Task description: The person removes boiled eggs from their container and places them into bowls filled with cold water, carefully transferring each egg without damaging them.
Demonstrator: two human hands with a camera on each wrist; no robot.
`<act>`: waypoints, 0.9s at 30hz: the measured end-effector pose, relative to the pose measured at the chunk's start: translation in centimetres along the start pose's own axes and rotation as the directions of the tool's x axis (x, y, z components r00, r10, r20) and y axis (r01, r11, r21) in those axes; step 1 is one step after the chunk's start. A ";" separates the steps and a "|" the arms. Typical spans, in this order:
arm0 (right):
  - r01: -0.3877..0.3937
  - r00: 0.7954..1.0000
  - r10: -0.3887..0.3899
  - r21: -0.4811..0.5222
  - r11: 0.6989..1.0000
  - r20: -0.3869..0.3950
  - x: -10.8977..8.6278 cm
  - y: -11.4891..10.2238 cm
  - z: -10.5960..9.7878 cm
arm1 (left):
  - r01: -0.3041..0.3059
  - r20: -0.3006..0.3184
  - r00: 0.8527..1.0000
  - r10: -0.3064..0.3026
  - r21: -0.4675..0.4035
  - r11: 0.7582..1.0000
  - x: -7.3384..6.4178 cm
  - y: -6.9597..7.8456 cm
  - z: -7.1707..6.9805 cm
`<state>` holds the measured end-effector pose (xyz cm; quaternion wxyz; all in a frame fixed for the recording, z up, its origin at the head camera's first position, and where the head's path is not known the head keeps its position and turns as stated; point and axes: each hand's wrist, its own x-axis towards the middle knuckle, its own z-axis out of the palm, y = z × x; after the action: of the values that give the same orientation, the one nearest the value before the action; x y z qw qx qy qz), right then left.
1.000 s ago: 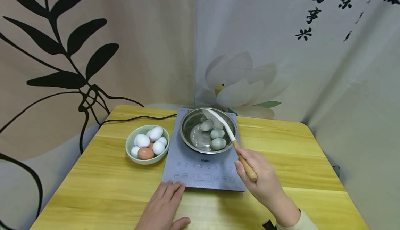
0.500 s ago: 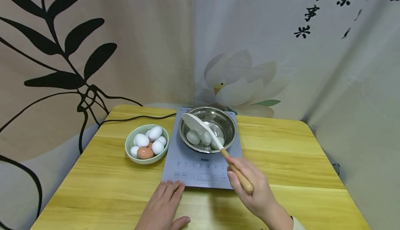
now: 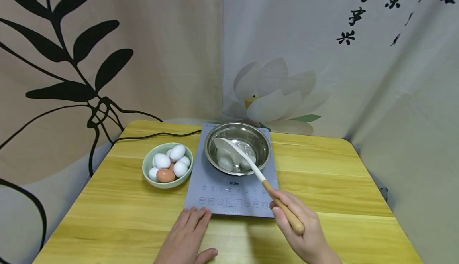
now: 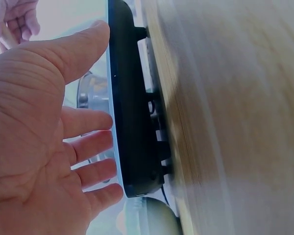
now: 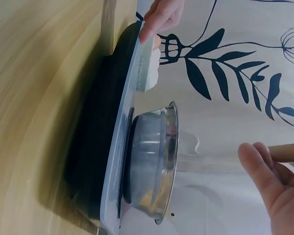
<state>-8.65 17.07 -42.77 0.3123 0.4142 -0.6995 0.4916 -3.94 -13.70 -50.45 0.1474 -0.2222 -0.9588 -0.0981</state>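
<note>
In the head view my right hand (image 3: 303, 226) grips the wooden handle of a white spatula (image 3: 241, 152). Its broad head dips into a steel pot (image 3: 263, 146), over some pale greenish eggs (image 3: 225, 162); two show, and the spatula covers part of the pot's bottom. The pot stands on a grey induction cooktop (image 3: 218, 184). With fingers extended, my left hand (image 3: 187, 236) rests its fingertips on the cooktop's front left edge. From the side, the left wrist view shows that hand (image 4: 44, 127) against the edge of the cooktop (image 4: 132, 107).
Left of the cooktop, a light green bowl (image 3: 148, 172) holds several white eggs and a brown one (image 3: 166, 175). A black cable (image 3: 157, 135) runs from the cooktop's back left over the wooden table (image 3: 107, 220). Printed curtains (image 3: 172, 56) hang behind.
The spatula's head has swung from the pot's far side to the left, then down among the eggs. The eggs in the pot have shifted. My left hand has stayed put.
</note>
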 end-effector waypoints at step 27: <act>-0.685 0.504 0.856 0.548 0.480 -0.120 1.0 -0.1 -1.3 | 0.013 0.060 0.998 -0.010 -0.038 0.999 0.1 0.0 -0.6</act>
<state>-8.96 18.03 -41.41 0.0790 0.0002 -0.6078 0.7902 -3.89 -13.79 -49.88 0.1140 -0.2224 -0.9619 -0.1105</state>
